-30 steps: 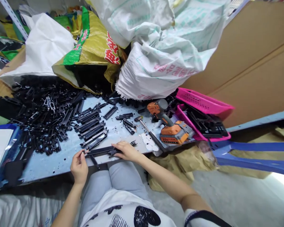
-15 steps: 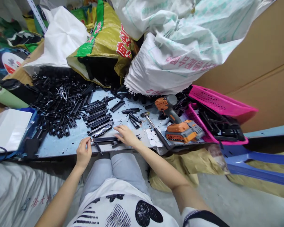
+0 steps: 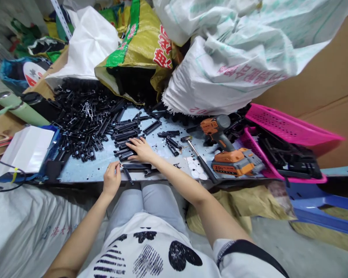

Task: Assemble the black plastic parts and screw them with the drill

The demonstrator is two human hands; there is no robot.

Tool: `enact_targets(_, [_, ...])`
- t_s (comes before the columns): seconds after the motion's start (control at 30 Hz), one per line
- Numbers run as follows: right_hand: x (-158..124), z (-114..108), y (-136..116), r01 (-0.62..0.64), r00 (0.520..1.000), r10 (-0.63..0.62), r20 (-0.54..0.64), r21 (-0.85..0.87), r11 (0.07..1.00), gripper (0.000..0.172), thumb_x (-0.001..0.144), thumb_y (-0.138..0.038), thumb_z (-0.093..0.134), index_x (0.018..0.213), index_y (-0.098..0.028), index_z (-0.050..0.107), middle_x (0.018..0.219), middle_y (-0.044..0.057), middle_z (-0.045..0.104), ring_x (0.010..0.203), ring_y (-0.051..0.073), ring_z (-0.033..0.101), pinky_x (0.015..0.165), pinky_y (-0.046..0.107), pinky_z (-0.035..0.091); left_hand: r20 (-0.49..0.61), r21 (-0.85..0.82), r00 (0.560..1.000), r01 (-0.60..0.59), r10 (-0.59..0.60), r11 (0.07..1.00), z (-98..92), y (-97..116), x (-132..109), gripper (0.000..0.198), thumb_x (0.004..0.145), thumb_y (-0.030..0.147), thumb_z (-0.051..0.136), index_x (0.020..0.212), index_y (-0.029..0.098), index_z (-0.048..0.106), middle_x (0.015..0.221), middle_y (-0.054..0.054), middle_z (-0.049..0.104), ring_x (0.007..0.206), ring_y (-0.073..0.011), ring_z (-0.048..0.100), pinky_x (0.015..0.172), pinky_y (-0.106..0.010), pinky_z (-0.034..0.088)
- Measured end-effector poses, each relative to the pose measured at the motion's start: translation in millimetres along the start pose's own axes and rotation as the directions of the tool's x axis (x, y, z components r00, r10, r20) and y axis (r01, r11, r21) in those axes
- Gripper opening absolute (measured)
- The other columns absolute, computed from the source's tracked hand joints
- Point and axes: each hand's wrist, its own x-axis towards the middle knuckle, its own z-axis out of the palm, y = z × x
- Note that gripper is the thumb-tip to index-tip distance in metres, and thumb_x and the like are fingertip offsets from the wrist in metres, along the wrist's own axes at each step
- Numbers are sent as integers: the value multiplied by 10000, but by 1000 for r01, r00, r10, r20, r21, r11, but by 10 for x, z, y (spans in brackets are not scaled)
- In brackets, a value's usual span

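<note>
My left hand (image 3: 111, 181) sits at the near edge of the counter (image 3: 84, 172). Its thumb and first finger are pinched together on the left end of a long black bar (image 3: 137, 166) — the bar lies flat along the counter edge and runs off toward 3 o'clock from my fingertips. A shorter black piece (image 3: 128, 176) pokes out from under it toward 5 o'clock.

My right hand (image 3: 140, 148) is at 1 o'clock from the left one, a bit farther in. It is open and flat, palm down, fingers apart, and it rests on a row of black bars (image 3: 126, 136) that lie side by side.

At 10 o'clock from my right hand is a big heap of black parts (image 3: 81, 116), all jumbled. At 3 o'clock lies a hammer (image 3: 197, 156) with its head away from me, and small white discs (image 3: 195, 170) lie right by its handle. Just past it an orange drill (image 3: 227, 152) lies on its side. A pink basket (image 3: 246, 139) with black parts in it sits beyond the drill. At 9 o'clock from my left hand, well apart, is a white box (image 3: 26, 148). At 12 o'clock, at the back of the counter, sacks lean together — a yellow-and-green sack (image 3: 142, 50) and a white sack (image 3: 229, 73).
</note>
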Motion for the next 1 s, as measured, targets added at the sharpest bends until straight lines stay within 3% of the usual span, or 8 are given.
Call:
enact_targets(0.13, [-261, -160, 20, -106, 991, 115, -70, 121, 987, 549, 883, -475, 514, 1359, -208, 456, 1414, 124, 417, 1292, 261, 374, 1095, 474, 243, 5, -7, 1000, 1, -1, 1000, 37, 10, 14, 218, 924, 242, 425, 991, 152, 613, 899, -83, 669, 885, -179, 644, 820, -339, 517])
enact_targets(0.3, [-636, -280, 65, -122, 981, 145, -127, 173, 977, 419, 898, -402, 514, 1259, -192, 547, 1323, 122, 507, 1197, 245, 464, 1036, 433, 355, 16, 33, 997, -82, 82, 996, 99, 43, 15, 249, 934, 211, 405, 1051, 143, 614, 993, -117, 667, 980, -204, 633, 877, -371, 508])
enact_targets(0.43, [-861, -277, 92, -154, 968, 192, -161, 223, 963, 360, 905, -377, 509, 1216, -209, 572, 1286, 118, 534, 1176, 237, 490, 1012, 431, 395, 81, 74, 984, -166, 160, 983, 141, 6, -11, 258, 931, 197, 430, 1103, 141, 613, 1045, -132, 676, 1008, -223, 638, 883, -378, 506])
enact_targets(0.63, [-1112, -197, 138, -148, 939, 233, -254, 312, 938, 318, 907, -366, 508, 1163, -204, 607, 1223, 124, 572, 1128, 222, 537, 973, 417, 450, -34, 103, 943, -327, 332, 940, 204, -178, -52, 227, 902, 174, 511, 1096, 128, 619, 1002, -133, 701, 961, -219, 663, 846, -364, 510])
enact_targets(0.73, [-1178, -153, 143, -142, 927, 244, -284, 335, 931, 300, 902, -350, 519, 1144, -205, 621, 1205, 126, 581, 1119, 225, 546, 964, 425, 463, 38, 115, 915, -404, 403, 907, 209, -263, -60, 219, 897, 163, 517, 1086, 143, 626, 1049, -130, 695, 1006, -225, 650, 843, -362, 497])
enact_targets(0.83, [-1212, -131, 118, -161, 919, 267, -292, 340, 926, 286, 894, -338, 532, 1127, -205, 631, 1189, 125, 590, 1115, 227, 552, 960, 426, 469, 93, 113, 915, -401, 392, 909, 202, -321, -74, 218, 905, 177, 505, 1082, 169, 633, 1048, -109, 699, 1005, -222, 649, 825, -358, 493])
enact_targets(1.0, [-1337, -188, 133, -197, 910, 291, -293, 311, 930, 310, 891, -343, 532, 1159, -215, 619, 1198, 110, 592, 1122, 214, 549, 972, 398, 462, 70, 70, 923, -382, 378, 921, 222, -372, -91, 237, 911, 173, 489, 1110, 164, 617, 1029, -110, 697, 955, -209, 658, 815, -352, 503])
